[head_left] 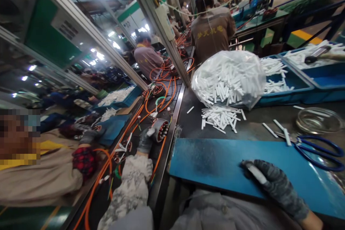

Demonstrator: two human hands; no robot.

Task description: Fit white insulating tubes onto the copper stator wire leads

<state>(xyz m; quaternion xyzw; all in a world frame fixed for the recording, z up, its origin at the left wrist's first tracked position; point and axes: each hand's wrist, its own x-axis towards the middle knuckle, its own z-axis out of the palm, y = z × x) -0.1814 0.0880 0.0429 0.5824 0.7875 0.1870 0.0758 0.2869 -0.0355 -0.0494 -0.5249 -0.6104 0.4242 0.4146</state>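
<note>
My left hand [145,141], in a grey glove, reaches out over the conveyor. Its fingers are closed on the near side of a motor stator [162,130] with copper windings and white pieces at its edge. Orange cables [151,115] run along the belt around it. My right hand [280,183], in a patterned grey glove, rests over the blue mat [226,154] with its fingers curled together. A pale strip shows along those fingers; whether it is part of the glove or a held piece is unclear.
Past the mat lie a pile of white tubes [221,118], a clear bag of them [229,79], blue-handled scissors [320,149] and a glass dish [319,120]. Blue bins [287,95] stand behind. A metal post [172,50] rises beside the belt. A co-worker's gloved hand [88,136] is across it.
</note>
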